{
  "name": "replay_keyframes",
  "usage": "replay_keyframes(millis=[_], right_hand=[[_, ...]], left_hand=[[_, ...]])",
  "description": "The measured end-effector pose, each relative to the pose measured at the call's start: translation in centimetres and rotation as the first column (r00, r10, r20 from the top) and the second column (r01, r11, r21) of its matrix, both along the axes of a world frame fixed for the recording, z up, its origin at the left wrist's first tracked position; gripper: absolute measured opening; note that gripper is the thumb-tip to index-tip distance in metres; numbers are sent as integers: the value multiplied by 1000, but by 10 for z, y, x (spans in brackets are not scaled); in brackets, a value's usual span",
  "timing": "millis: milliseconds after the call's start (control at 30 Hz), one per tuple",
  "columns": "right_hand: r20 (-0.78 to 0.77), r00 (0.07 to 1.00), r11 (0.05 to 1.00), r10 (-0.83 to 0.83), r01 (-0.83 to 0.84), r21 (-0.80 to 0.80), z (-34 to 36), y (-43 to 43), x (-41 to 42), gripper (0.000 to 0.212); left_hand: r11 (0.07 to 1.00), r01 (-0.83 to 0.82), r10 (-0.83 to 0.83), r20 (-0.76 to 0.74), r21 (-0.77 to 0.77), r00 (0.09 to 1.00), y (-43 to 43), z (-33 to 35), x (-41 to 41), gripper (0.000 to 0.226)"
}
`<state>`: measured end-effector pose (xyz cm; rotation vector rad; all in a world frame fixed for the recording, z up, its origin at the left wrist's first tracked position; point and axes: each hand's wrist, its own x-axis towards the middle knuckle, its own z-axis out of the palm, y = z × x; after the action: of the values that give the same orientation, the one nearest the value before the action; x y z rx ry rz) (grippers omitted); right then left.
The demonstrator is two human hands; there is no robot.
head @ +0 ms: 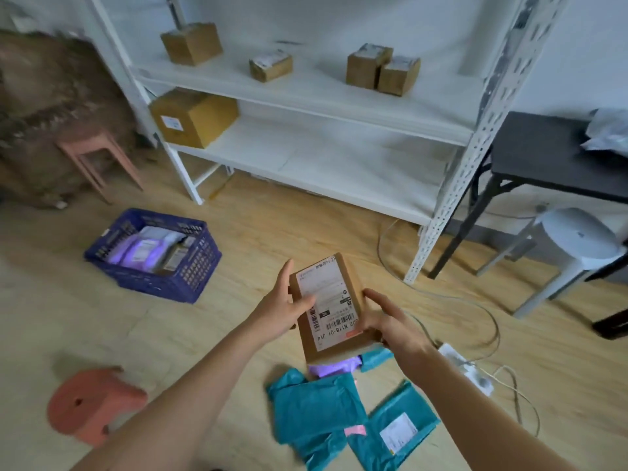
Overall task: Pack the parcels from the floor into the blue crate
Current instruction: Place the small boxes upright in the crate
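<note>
Closest in, just beneath the hands, two teal mailers (316,413) (394,433) and a purple mailer (331,368) lie on the floor, not yet packed. Above them both hands hold one cardboard parcel (326,307) off the floor, label side up. The left hand (285,307) clasps its left edge with the thumb laid across the label. The right hand (390,321) curls round the near right corner, its fingers partly hidden under the box.

The parcel's long axis runs away from the person, its far end leaning a little left.

The blue crate (159,283) stands on the floor well apart from the hands, ahead and to the left — on the left hand's side, so that hand is the nearer one. It already holds a few parcels, with room showing toward its near-left corner.

As I judge it, the move to come is a carry leftward and forward across open floor, then a lowering — likely easiest with the long axis turned along the crate's longer side.
</note>
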<state>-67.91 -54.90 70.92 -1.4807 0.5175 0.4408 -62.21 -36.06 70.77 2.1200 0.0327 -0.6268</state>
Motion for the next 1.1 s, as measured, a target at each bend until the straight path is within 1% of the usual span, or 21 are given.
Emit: replay_keyframes(millis=[133, 267, 367, 467, 600, 733, 800, 867, 967, 1067, 1100], right_hand=[[19, 998, 998, 54, -53, -40, 14, 70, 25, 86], [0, 997, 995, 80, -80, -56, 15, 146, 52, 66], [-12, 995, 994, 97, -97, -50, 15, 206, 77, 61], [-20, 994, 993, 112, -113, -45, 14, 261, 100, 70], [7, 991, 990, 134, -133, -36, 11, 320, 133, 77], [23, 984, 980, 179, -177, -88, 8, 360, 168, 82], [31, 978, 973, 204, -199, -121, 7, 372, 188, 82], [25, 972, 964, 233, -228, -136, 5, 382, 211, 82], [-11, 963, 953, 270, -269, -141, -7, 399, 253, 89], [-29, 946, 937, 321, -322, -136, -19, 418, 308, 89], [-30, 943, 933, 331, -332, -139, -23, 425, 329, 87]], left_hand=[[999, 6, -6, 4, -38, 1000, 73, 14, 13, 77], [995, -37, 38, 4, -94, 999, 155, 21, 31, 72], [990, -62, 63, -3, -128, 998, 217, 21, 49, 69], [983, -114, 112, -21, -147, 994, 274, 23, 67, 63], [966, -189, 184, -44, -179, 982, 333, 22, 92, 56], [943, -272, 259, -90, -191, 962, 366, 15, 124, 48], [941, -300, 288, -96, -160, 953, 376, 10, 142, 43], [936, -325, 311, -120, -134, 943, 386, 6, 165, 43], [932, -340, 317, -174, -127, 932, 405, -1, 206, 46], [945, -304, 276, -202, -122, 940, 425, -13, 258, 33], [948, -294, 267, -202, -119, 943, 430, -16, 276, 32]])
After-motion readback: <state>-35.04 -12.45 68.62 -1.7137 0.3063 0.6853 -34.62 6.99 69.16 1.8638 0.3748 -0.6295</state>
